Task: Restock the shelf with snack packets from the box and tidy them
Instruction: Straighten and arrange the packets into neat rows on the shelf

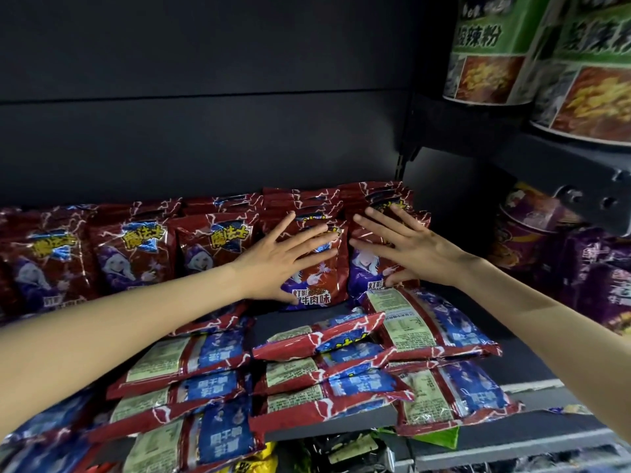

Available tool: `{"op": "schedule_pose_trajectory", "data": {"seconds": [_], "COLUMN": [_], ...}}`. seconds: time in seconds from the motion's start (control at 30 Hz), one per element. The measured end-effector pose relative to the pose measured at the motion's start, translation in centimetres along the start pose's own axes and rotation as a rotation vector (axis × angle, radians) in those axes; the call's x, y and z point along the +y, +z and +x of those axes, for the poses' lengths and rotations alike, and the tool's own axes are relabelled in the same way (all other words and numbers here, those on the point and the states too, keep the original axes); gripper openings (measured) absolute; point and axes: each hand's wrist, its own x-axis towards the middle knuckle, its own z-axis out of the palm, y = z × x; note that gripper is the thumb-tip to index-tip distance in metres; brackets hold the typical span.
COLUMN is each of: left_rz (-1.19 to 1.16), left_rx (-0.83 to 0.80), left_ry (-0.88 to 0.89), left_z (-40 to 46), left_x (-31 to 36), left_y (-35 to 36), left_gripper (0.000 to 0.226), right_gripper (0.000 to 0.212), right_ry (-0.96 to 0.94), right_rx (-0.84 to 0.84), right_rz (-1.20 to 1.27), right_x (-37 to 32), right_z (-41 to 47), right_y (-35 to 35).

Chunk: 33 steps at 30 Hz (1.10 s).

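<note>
Both hands press flat, fingers spread and released, on upright red snack packets at the back of the shelf (461,343): left hand (276,257), right hand (413,247); more packets (327,367) lie flat in front

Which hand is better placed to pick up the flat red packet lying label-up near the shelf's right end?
Probably the right hand: it rests directly above that flat red foil packet; the left hand is farther away.
</note>
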Motion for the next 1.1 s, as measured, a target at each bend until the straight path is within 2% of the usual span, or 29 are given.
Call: {"op": "schedule_pose_trajectory", "data": {"seconds": [0.2,0.4,0.6,0.73,0.83,0.9,0.97,1.03,1.1], "left_rz": [-0.007,-0.016,-0.065,-0.002,0.001,-0.028,-0.095,-0.173,-0.272], "left_rx": [-0.033,-0.017,-0.036,0.011,-0.014,-0.057,-0.057,0.035,0.122], "left_ry": [0.031,0.033,0.045,0.042,0.040,0.054,0.068,0.079,0.042], "left_z": [0.4,0.0,0.4,0.3,0.5,0.5,0.2,-0.3,-1.9], "left_x": [-0.1,0.0,0.0,-0.3,-0.3,-0.3,-0.5,-0.8,-1.3], "left_y": [-0.1,-0.1,-0.3,0.2,0.3,-0.3,-1.4,-3.0,-4.8], "left_gripper": [0.112,0.121,0.116,0.120,0.119,0.113,0.095,0.068,0.045], "right_gripper": [0.098,0.083,0.091,0.097,0.094,0.084,0.068,0.050,0.037], "right_ry": [-0.035,-0.055,-0.030,-0.082,-0.089,-0.084,-0.071,-0.043,0.006], "right_rx": [-0.027,0.227,0.045,0.042,0.016,0.000,0.032,0.160,0.317], "right_rz": [-0.023,-0.063,-0.087,-0.021,0.035,0.084,0.135,0.218,0.406], "right_x": [0.9,1.0,1.6,1.8,2.0,2.0,1.8,1.4,0.6], "right_z": [-0.2,-2.0,-2.4,-1.3,-1.3,-1.5,-1.7,-1.7,-1.1], "right_y": [0.5,0.2,1.9,1.5,1.2,0.6,-0.1,-1.0,-2.3]}}
